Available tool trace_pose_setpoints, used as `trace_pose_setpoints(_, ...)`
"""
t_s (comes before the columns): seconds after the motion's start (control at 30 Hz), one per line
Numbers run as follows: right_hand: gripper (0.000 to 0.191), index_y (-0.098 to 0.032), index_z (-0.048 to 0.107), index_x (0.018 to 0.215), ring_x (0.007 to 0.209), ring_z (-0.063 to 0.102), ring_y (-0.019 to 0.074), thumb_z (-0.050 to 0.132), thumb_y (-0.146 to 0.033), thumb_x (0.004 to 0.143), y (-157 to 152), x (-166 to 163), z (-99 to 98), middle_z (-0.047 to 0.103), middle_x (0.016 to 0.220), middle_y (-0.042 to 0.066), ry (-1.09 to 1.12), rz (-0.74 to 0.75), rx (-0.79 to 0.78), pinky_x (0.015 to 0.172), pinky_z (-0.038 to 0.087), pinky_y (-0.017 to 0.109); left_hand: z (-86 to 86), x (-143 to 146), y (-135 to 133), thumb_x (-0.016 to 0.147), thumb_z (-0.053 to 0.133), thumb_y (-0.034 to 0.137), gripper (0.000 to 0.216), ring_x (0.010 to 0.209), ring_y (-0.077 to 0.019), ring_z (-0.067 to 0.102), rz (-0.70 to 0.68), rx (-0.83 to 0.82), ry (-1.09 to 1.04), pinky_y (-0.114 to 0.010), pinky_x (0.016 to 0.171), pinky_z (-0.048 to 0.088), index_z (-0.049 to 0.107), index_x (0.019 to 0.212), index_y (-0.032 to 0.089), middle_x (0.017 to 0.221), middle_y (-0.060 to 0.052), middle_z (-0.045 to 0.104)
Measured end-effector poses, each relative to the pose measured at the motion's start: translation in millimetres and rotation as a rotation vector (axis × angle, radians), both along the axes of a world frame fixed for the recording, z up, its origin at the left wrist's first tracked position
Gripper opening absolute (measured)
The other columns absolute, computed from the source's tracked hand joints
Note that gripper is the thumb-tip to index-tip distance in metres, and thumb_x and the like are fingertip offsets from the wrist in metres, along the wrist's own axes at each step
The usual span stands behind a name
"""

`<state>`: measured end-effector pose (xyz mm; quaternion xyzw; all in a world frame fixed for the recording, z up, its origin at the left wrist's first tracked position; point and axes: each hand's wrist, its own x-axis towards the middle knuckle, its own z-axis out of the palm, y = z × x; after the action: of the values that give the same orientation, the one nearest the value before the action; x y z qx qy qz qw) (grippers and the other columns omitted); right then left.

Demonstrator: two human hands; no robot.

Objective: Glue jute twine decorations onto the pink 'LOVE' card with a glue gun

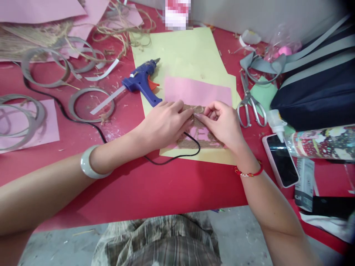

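A pink paper sheet (198,90) carries a panel of brown twine (217,142) in close rows, with a pink letter E showing in its middle. My left hand (168,120) lies over the panel's left part, its fingers bent and drawn together; what they hold is hidden. From the right, my right hand (223,122) pinches twine between thumb and index finger near the panel's top edge. The two hands' fingertips almost meet there. Beyond my left hand a blue glue gun (142,79) lies on its side, a glue stick poking out of its back.
Yellow sheets (174,50) lie under the work on the red table (155,188). A black cord (194,153) loops before my hands. Tape rings (91,105) and loose twine (124,27) are left; scissors (249,99), a phone (281,160) and a dark bag (313,88) are right.
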<state>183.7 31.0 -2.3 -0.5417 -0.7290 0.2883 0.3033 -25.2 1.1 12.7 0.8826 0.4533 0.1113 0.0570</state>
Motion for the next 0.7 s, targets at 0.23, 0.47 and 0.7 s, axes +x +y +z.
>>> trace_pose_setpoints(0.23,0.04,-0.02,0.057,0.074,0.06,0.049,0.0115,0.084,-0.048,0.083,2.2,4.2,1.9,0.058,0.067,-0.003,0.055,0.016,-0.085,0.059,0.038,0.027,-2.9,0.5,-0.6,0.11,0.035,0.029,0.041,0.079,-0.0238,0.065,-0.01,0.067,0.051,-0.037,0.077,0.047,0.069,0.125,0.012,0.098,-0.013,0.067)
trace_pose_setpoints(0.47,0.046,-0.021,0.057,0.075,0.058,0.047,0.0107,0.084,-0.058,0.08,3.3,6.7,0.0,0.056,0.065,-0.003,0.152,0.019,-0.131,0.055,0.034,0.027,-4.6,-0.3,0.0,0.111,0.031,0.03,0.044,0.078,-0.0239,0.064,-0.017,0.089,0.049,-0.038,0.076,0.047,0.069,0.124,0.011,0.098,-0.014,0.066)
trace_pose_setpoints(0.7,0.044,-0.022,0.056,0.075,0.057,0.044,0.0107,0.085,-0.053,0.081,3.2,6.3,0.8,0.051,0.063,-0.004,0.218,0.002,-0.161,0.053,0.031,0.026,-2.3,0.3,0.7,0.11,0.035,0.029,0.041,0.082,-0.0255,0.067,-0.004,0.026,0.023,-0.038,0.077,0.048,0.067,0.127,0.011,0.102,-0.014,0.068)
